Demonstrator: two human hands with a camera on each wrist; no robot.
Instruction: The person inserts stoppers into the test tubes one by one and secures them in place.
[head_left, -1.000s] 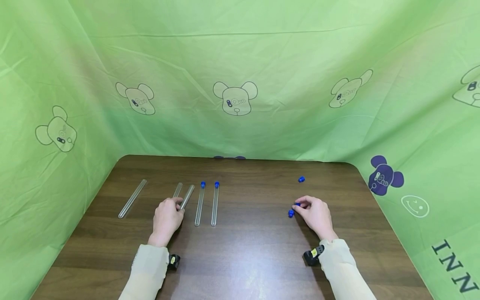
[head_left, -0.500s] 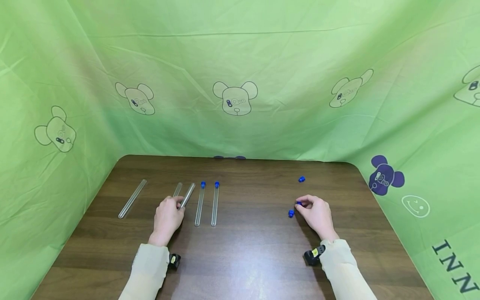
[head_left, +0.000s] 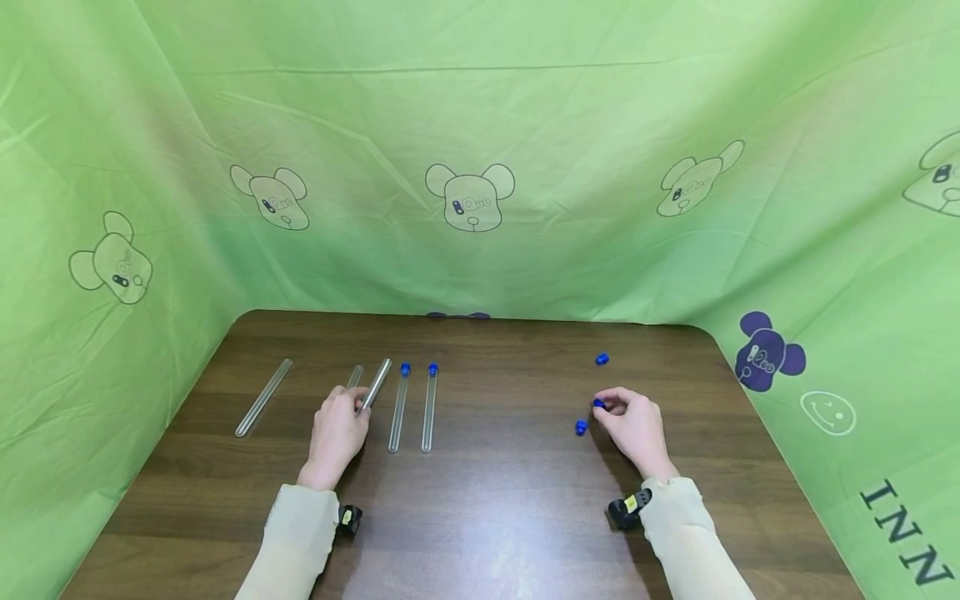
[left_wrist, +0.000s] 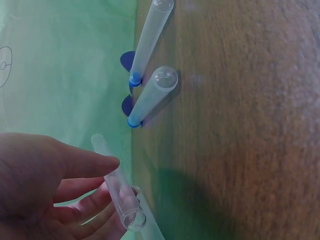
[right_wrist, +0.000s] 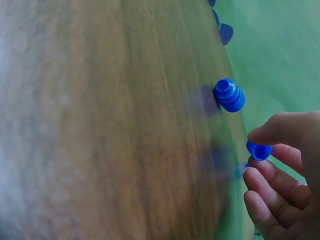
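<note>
Between thumb and fingers, my left hand [head_left: 337, 429] pinches a clear test tube [left_wrist: 120, 192] that slants up toward the back. Another uncapped test tube [head_left: 355, 377] lies right beside that hand, partly hidden by it. To its right are two test tubes [head_left: 399, 412] [head_left: 430, 412] with blue caps on their far ends. My right hand [head_left: 633, 425] pinches a small blue cap [right_wrist: 259, 150], its hollow end showing in the right wrist view. A second blue cap [head_left: 581, 427] stands on the table just left of those fingers.
One more uncapped test tube [head_left: 264, 398] lies at the table's left side. A further blue cap [head_left: 602, 359] sits near the back right. The brown wooden table [head_left: 495, 500] is bounded by a green printed cloth [head_left: 480, 108] behind and at both sides.
The tube in my left hand has risen slightly, its far end moving up and back. My right hand has drawn its cap a little away from the cap standing beside it.
</note>
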